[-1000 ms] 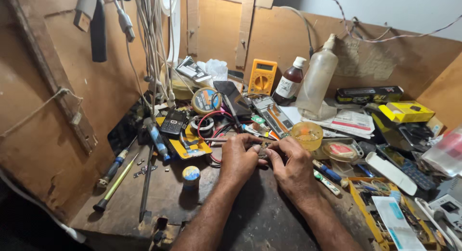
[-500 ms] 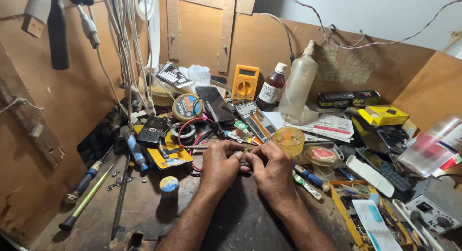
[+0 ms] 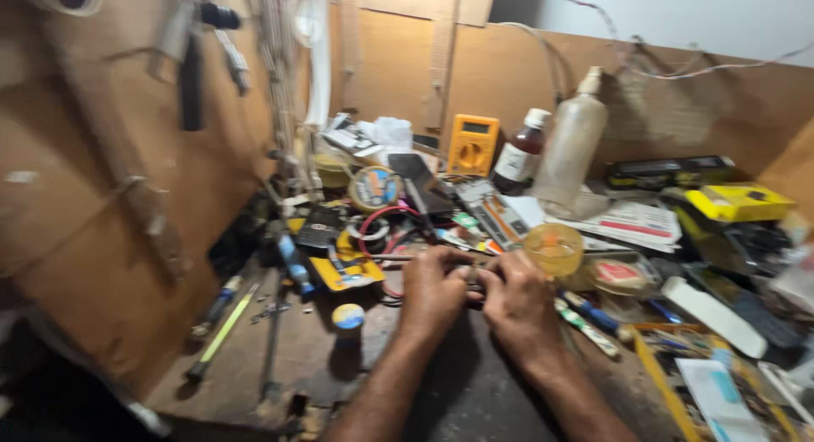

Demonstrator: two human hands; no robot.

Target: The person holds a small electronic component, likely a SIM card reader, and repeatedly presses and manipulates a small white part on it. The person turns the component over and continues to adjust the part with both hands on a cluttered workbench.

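My left hand (image 3: 434, 291) and my right hand (image 3: 517, 302) meet over the middle of a cluttered wooden workbench (image 3: 288, 366). Together they pinch a small dark part (image 3: 471, 281) between the fingertips; blur hides what it is. A thin metal rod (image 3: 394, 257) runs left from under my left hand. A small yellow plastic cup (image 3: 553, 248) stands just beyond my right hand, and a red wire loop (image 3: 381, 215) lies beyond my left.
A yellow multimeter (image 3: 473, 143), a brown bottle (image 3: 520, 159) and a tall translucent bottle (image 3: 574, 145) stand at the back. Screwdrivers (image 3: 222, 332) lie at the left, a small round tin (image 3: 348, 316) near my left forearm, boxes and tools (image 3: 738, 203) at the right.
The view has swung right and down, so the bench shifts in frame and blurs. Both hands stay together on the small part with little movement.
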